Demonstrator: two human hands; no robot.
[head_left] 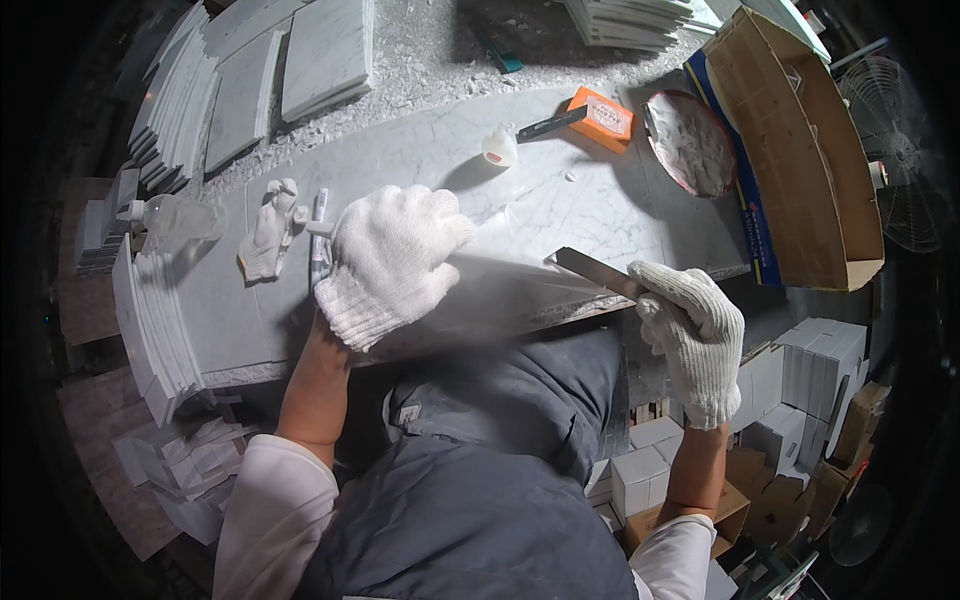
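Note:
My left hand (397, 255), in a white knit glove, is closed over the far edge of a thin pale tile (500, 300). Motion smears the tile, and its surface is hard to make out. In my right hand (690, 330), also gloved in white, is a flat dark metal file (592, 272). The file's free end points left and lies at the tile's right edge; whether they touch I cannot tell. Both pieces are above the near edge of the marble worktop (350, 160), over my lap.
Stacked marble tiles (330, 50) and white rubble lie at the back. A spare glove (268, 235) and clear bottle (180, 218) are left. A small white bottle (498, 148), orange box (603, 118), round dish of white powder (690, 142) and cardboard box (800, 150) stand right.

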